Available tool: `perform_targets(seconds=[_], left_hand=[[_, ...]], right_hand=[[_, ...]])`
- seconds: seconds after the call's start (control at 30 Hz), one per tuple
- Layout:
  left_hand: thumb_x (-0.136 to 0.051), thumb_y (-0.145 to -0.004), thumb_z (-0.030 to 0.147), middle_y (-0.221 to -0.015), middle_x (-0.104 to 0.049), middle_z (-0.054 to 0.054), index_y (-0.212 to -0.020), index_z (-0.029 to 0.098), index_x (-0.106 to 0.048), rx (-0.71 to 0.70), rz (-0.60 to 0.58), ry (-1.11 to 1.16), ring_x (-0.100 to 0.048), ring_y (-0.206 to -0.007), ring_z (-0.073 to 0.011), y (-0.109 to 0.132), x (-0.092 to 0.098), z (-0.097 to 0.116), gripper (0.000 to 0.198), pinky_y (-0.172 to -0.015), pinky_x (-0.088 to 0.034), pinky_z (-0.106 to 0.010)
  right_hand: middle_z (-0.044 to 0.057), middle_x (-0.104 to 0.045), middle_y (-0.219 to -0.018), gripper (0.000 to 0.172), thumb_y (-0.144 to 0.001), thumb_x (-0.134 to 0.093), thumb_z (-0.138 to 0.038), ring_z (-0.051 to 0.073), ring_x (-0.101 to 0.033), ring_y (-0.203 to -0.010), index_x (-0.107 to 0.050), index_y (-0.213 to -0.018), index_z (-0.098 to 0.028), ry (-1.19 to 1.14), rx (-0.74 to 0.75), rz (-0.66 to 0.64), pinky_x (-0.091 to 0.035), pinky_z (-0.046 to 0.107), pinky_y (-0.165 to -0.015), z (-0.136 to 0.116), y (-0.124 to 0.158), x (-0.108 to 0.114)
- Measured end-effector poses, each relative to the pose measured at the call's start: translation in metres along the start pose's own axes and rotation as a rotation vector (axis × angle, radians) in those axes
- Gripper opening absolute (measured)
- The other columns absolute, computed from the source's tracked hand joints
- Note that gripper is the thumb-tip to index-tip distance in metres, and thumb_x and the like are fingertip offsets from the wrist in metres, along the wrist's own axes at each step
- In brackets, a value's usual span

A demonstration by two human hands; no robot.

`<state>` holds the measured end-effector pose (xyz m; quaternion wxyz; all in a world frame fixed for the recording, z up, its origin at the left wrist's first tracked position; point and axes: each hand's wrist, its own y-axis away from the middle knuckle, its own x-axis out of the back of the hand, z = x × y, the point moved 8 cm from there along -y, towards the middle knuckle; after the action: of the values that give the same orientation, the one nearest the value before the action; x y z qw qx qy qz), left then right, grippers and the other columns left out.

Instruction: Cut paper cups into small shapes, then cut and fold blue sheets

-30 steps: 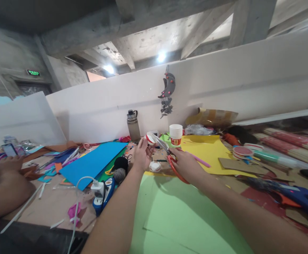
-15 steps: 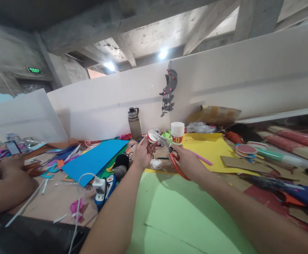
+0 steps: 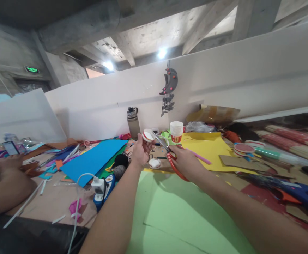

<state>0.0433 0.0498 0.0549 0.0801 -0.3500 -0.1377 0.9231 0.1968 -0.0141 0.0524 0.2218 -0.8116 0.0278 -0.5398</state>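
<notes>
Between the fingers of my left hand (image 3: 141, 152) is a small white paper cup piece (image 3: 148, 135) with a red band, its open side tilted toward me. My right hand (image 3: 181, 157) grips orange-handled scissors (image 3: 171, 160), whose blades point up and left to the rim of the cup piece. Whether the blades touch the paper I cannot tell. Below, a crumpled white piece (image 3: 155, 163) lies just past the far edge of the green paper sheet (image 3: 180, 208). Behind my right hand stands a stack of paper cups (image 3: 176, 132), white with red and gold.
Blue card (image 3: 95, 160) and a power strip with a white plug (image 3: 99, 187) lie left. A bottle (image 3: 133, 123) stands by the white partition. Yellow paper (image 3: 204, 148), a blue glue gun (image 3: 296, 190) and cardboard scraps are right. Another person's arm (image 3: 8, 187) rests at far left.
My left hand and the cup piece have shifted slightly left, and the cup piece has turned a little. The scissors stay in my right hand, their blades still near the rim.
</notes>
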Motion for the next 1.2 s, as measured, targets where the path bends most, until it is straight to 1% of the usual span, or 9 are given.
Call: perform_targets(seconds=[0.13,0.3,0.4,0.5,0.7,0.83,0.97,1.13,1.2], left_hand=[[-0.071,-0.079,0.038,-0.092,-0.07,-0.005,-0.11,0.022,-0.063,-0.069,-0.029,-0.036,-0.069,-0.076,-0.0166,0.002,-0.002,0.001,0.036,-0.055,-0.048,-0.021],[-0.071,-0.078,0.039,-0.093,-0.068,-0.004,-0.113,0.024,-0.062,-0.083,-0.031,-0.046,-0.069,-0.074,-0.0143,0.002,0.0,0.002,0.039,-0.055,-0.048,-0.02],[-0.074,-0.076,0.035,-0.096,-0.068,-0.004,-0.113,0.025,-0.06,-0.077,-0.04,-0.039,-0.069,-0.076,-0.0142,0.002,0.0,0.001,0.041,-0.056,-0.049,-0.019],[-0.076,-0.074,0.031,-0.095,-0.068,-0.004,-0.111,0.023,-0.061,-0.065,-0.04,-0.044,-0.069,-0.076,-0.014,0.001,0.001,0.0,0.041,-0.056,-0.049,-0.018],[-0.074,-0.076,0.032,-0.089,-0.069,-0.004,-0.111,0.021,-0.062,-0.049,-0.029,-0.027,-0.069,-0.073,-0.0135,0.0,0.004,-0.002,0.038,-0.056,-0.049,-0.019],[-0.072,-0.077,0.034,-0.086,-0.068,-0.005,-0.1,0.018,-0.064,-0.001,-0.058,-0.048,-0.068,-0.07,-0.0143,0.002,-0.001,-0.005,0.029,-0.055,-0.049,-0.021],[-0.07,-0.079,0.033,-0.081,-0.068,-0.005,-0.092,0.018,-0.065,0.03,-0.045,-0.067,-0.067,-0.069,-0.0152,0.003,-0.001,-0.008,0.02,-0.057,-0.051,-0.022],[-0.071,-0.078,0.035,-0.08,-0.069,-0.005,-0.091,0.015,-0.064,0.014,-0.068,-0.023,-0.068,-0.068,-0.0151,0.0,0.0,-0.007,0.025,-0.059,-0.052,-0.023],[-0.071,-0.079,0.036,-0.08,-0.069,-0.006,-0.09,0.013,-0.065,0.005,-0.076,-0.02,-0.068,-0.068,-0.0148,0.0,-0.001,-0.006,0.026,-0.059,-0.052,-0.023]], right_hand=[[0.01,-0.071,-0.095,0.029,-0.09,-0.046,-0.02,0.02,-0.065,-0.081,-0.06,-0.115,-0.02,-0.022,-0.015,0.008,-0.037,0.025,-0.065,0.001,0.001,0.001],[0.01,-0.071,-0.097,0.029,-0.09,-0.046,-0.021,0.02,-0.065,-0.082,-0.061,-0.115,-0.019,-0.04,-0.023,0.005,-0.037,0.025,-0.065,0.0,0.001,0.003],[0.011,-0.071,-0.099,0.03,-0.09,-0.047,-0.02,0.021,-0.065,-0.084,-0.06,-0.116,-0.019,-0.048,-0.035,-0.007,-0.037,0.026,-0.066,-0.001,0.001,0.004],[0.011,-0.071,-0.098,0.03,-0.089,-0.047,-0.02,0.022,-0.065,-0.084,-0.06,-0.116,-0.019,-0.047,-0.039,-0.01,-0.037,0.026,-0.065,0.0,0.001,0.004],[0.012,-0.07,-0.102,0.034,-0.09,-0.046,-0.024,0.024,-0.065,-0.087,-0.057,-0.122,-0.02,-0.036,-0.023,0.016,-0.039,0.028,-0.069,0.003,0.002,-0.002],[0.013,-0.068,-0.106,0.037,-0.092,-0.045,-0.026,0.023,-0.065,-0.091,-0.053,-0.128,-0.02,-0.046,-0.033,0.017,-0.04,0.028,-0.072,0.006,0.002,-0.006],[0.014,-0.068,-0.108,0.037,-0.093,-0.045,-0.029,0.024,-0.064,-0.093,-0.053,-0.128,-0.019,-0.03,-0.031,0.036,-0.041,0.028,-0.074,0.009,0.001,-0.005],[0.013,-0.07,-0.105,0.038,-0.089,-0.046,-0.021,0.024,-0.064,-0.092,-0.055,-0.126,-0.018,-0.003,-0.011,0.026,-0.041,0.028,-0.074,0.008,-0.001,-0.002],[0.012,-0.07,-0.103,0.038,-0.089,-0.046,-0.02,0.023,-0.064,-0.09,-0.055,-0.126,-0.019,0.006,-0.011,0.022,-0.041,0.028,-0.072,0.007,-0.001,-0.001]])
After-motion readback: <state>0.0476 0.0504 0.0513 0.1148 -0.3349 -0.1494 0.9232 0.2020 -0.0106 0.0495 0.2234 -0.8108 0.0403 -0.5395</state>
